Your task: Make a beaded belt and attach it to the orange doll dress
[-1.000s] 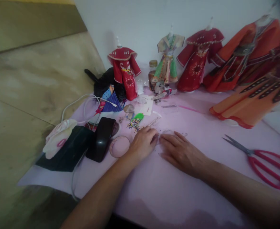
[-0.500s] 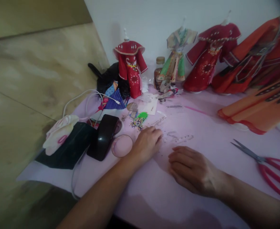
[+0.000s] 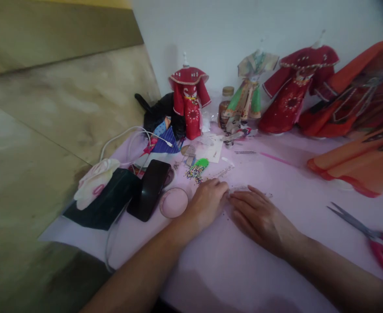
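Note:
My left hand [image 3: 211, 198] rests on the pink tabletop [image 3: 220, 269] with its fingers curled closed; what they pinch, if anything, is too small to make out. Close beside it on the right, my right hand [image 3: 259, 215] lies palm down, fingers stretched toward the left fingertips. A beaded strand [image 3: 241, 188] shows just beyond my right fingers, which partly cover it. Past my left hand are a pile of small multicoloured beads [image 3: 194, 173] and a green scoop [image 3: 202, 163].
A round dish [image 3: 174, 203] and black phone [image 3: 149, 190] sit left of my left forearm. Red-handled scissors [image 3: 369, 232] lie at the right. Dressed figures, including a red one [image 3: 192, 108], stand along the wall. A white cable [image 3: 113, 140] loops at the left.
My right hand has moved forward and closer to my left, its fingers straightening over part of the beaded strand. The camera view has shifted slightly, moving the scene right and down.

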`<state>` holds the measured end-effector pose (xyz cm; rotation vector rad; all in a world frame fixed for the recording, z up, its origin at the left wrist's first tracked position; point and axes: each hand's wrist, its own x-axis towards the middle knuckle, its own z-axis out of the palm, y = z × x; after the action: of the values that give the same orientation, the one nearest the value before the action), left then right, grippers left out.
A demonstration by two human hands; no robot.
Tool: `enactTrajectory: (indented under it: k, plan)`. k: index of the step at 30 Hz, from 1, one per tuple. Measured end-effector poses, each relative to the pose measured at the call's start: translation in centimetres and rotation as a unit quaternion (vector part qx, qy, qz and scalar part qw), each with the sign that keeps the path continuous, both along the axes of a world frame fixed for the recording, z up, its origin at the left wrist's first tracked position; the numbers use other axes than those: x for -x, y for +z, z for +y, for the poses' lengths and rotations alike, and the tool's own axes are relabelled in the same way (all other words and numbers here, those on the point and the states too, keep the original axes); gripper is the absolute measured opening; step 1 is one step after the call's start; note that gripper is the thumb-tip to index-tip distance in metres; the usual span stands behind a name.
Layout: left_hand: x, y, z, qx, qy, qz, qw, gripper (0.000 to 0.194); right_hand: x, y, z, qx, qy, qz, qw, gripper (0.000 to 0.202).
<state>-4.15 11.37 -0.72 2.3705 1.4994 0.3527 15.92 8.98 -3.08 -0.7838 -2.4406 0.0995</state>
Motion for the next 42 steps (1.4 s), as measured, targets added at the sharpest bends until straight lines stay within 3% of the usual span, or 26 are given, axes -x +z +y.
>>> enactTrajectory:
  k: [15, 33, 42]
  plan:
    - [0.2, 0.1, -0.6, -0.003, 0.006, 0.005, 1.0, 0.016, 1.5, -0.4, 2.4, 0.003, -0.039, 0.035, 0.999, 0.024]
    - [0.5, -0.4, -1.2, -0.006, 0.017, -0.033, 0.999, 0.014, 2.4, -1.8, 2.3, 0.047, -0.134, 0.027, 0.989, 0.029]
    - [0.5, -0.2, -1.4, -0.01, 0.016, -0.037, 0.999, 0.017, 2.2, -1.7, 2.7, 0.037, -0.101, 0.006, 0.994, 0.022]
